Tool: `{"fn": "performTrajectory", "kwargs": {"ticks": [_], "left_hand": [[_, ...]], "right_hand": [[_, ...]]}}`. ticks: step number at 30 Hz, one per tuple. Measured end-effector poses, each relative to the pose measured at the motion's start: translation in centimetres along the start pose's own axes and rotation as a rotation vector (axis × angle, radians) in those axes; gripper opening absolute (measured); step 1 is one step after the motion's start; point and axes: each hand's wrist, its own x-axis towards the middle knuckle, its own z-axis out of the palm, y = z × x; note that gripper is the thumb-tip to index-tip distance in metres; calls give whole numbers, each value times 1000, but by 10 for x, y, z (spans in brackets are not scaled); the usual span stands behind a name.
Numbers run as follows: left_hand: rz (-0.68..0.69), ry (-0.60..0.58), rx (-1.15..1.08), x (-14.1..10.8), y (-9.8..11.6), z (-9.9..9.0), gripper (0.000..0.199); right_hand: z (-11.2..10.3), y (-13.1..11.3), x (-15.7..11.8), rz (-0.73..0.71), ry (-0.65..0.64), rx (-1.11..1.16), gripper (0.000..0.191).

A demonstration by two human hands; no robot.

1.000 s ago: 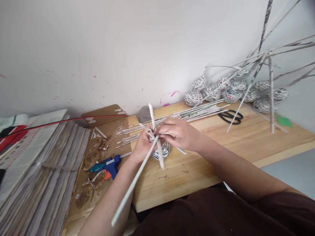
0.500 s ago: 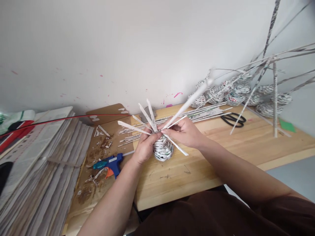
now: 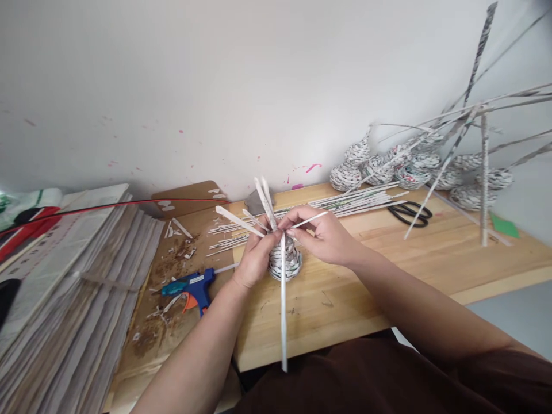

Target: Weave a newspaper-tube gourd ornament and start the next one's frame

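Observation:
A small woven newspaper gourd (image 3: 284, 263) stands on the wooden table between my hands, with several rolled paper strips fanning out of its neck. My left hand (image 3: 257, 256) is closed around the neck from the left, thumb on top. Pinched at the strip bases, my right hand (image 3: 319, 233) grips a paper strip, though which one its fingertips hold is partly hidden. One long paper strip (image 3: 283, 313) hangs from the neck toward me, past the table's front edge. Another thin one points right across my right hand.
A blue glue gun (image 3: 196, 287) lies left on stained cardboard (image 3: 172, 270) with paper scraps. Stacked newspapers (image 3: 95, 287) stand far left. Behind my hands lie loose paper rods (image 3: 362, 198). Black-handled scissors (image 3: 409, 214) and several woven gourds (image 3: 345, 175) are right, beneath long sticking-out rods.
The long strip has swung from pointing up and right to hanging down toward me. Both hands stay at the gourd's neck.

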Motion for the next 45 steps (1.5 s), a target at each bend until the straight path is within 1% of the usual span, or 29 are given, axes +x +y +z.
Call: {"fn": "performTrajectory", "kwargs": {"ticks": [3, 9, 12, 14, 16, 19, 23, 26, 29, 33, 37, 41, 45], "left_hand": [[22, -13, 55, 0, 0, -1, 27], [70, -59, 183, -1, 4, -3, 28], [112, -48, 218, -2, 5, -3, 21], [138, -34, 246, -2, 5, -2, 13], [163, -10, 272, -2, 6, -1, 11], [200, 11, 357, -2, 9, 0, 11], [256, -8, 503, -2, 14, 5, 11], [269, -15, 547, -2, 15, 8, 14], [252, -24, 525, -2, 13, 9, 22], [225, -61, 438, -2, 12, 10, 37], [201, -59, 399, -3, 15, 11, 44], [156, -76, 355, -1, 18, 10, 51], [118, -96, 311, 0, 17, 5, 55]], "right_hand": [[2, 2, 0, 44, -2, 46, 23], [6, 9, -1, 106, 58, 141, 16], [6, 8, -1, 172, 72, 162, 13], [5, 6, -1, 210, 68, 94, 11], [4, 5, -2, 236, 24, 10, 14], [3, 2, -1, 265, -27, -79, 15], [3, 0, 0, 274, -31, -178, 7], [3, -1, -1, 325, -23, -191, 8], [2, -3, 0, 370, -8, -201, 11], [1, -8, 1, 358, -6, -253, 13], [0, -8, 1, 357, -17, -264, 10], [-2, -5, 1, 322, -49, -240, 7], [-3, -7, 1, 356, -86, -231, 6]]}}
